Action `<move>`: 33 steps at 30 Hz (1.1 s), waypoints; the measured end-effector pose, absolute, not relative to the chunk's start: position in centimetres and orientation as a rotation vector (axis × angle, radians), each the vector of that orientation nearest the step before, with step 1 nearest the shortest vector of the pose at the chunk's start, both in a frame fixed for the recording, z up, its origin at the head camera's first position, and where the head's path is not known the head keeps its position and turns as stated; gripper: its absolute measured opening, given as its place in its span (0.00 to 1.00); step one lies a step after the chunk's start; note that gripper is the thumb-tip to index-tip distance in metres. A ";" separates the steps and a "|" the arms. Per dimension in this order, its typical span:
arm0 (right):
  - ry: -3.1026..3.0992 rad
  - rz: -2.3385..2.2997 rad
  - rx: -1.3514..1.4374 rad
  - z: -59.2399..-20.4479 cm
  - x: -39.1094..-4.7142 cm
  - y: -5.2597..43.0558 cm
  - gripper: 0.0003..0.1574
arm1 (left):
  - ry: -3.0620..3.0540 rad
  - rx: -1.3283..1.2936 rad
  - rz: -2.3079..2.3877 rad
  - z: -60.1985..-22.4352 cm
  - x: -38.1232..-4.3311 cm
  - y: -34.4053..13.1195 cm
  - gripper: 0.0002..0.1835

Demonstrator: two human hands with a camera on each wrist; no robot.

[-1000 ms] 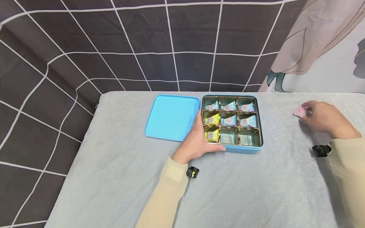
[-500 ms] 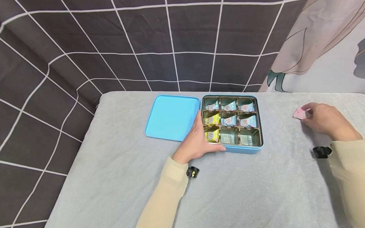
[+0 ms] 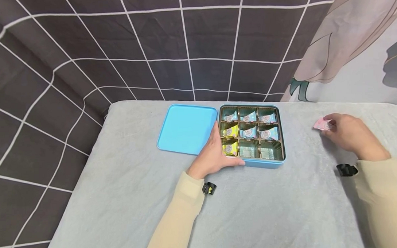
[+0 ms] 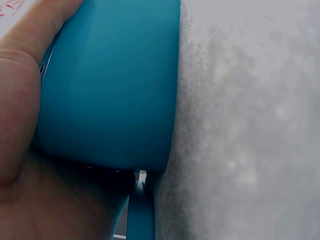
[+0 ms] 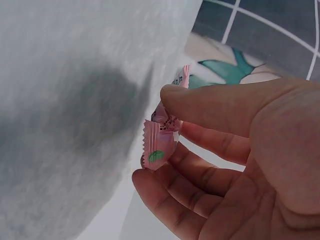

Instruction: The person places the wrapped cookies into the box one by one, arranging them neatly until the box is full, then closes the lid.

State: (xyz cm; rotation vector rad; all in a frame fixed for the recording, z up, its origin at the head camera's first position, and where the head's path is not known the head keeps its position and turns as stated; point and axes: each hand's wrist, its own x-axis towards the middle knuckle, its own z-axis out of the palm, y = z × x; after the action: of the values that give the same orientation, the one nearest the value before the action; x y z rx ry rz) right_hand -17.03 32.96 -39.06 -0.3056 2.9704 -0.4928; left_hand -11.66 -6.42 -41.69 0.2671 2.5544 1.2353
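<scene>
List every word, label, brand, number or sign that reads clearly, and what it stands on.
None reads clearly.
Pink candy wrapper in the right hand: dark print, too small and blurred.
Yellow wrappers in the tin: printing, too small.
Blue wrappers in the tin: printing, too small.
White patch with red marks, left wrist view's corner: cut off, unreadable.

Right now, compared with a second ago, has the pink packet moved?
Yes, slightly left: in the head view, the pink packet is nearer the blue tin.
</scene>
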 end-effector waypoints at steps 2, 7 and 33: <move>2.996 -0.507 -0.322 -38.9 -16.9 32.4 0.24 | 2.556 0.272 1.239 -41.6 -11.7 -6.4 0.78; 3.051 -0.555 -0.382 -38.5 -16.2 31.1 0.24 | 2.554 0.272 1.245 -41.5 -11.6 -6.5 0.79; 3.178 -0.683 -0.466 -36.2 -12.4 26.3 0.26 | 2.532 0.242 1.282 -41.3 -11.2 -6.4 0.79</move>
State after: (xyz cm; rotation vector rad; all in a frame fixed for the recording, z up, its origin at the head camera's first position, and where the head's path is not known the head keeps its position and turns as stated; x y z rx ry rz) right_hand -12.40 26.30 -36.22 -0.4656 3.1781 -0.6829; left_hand -11.16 -6.41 -41.29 0.2420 2.5319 1.2816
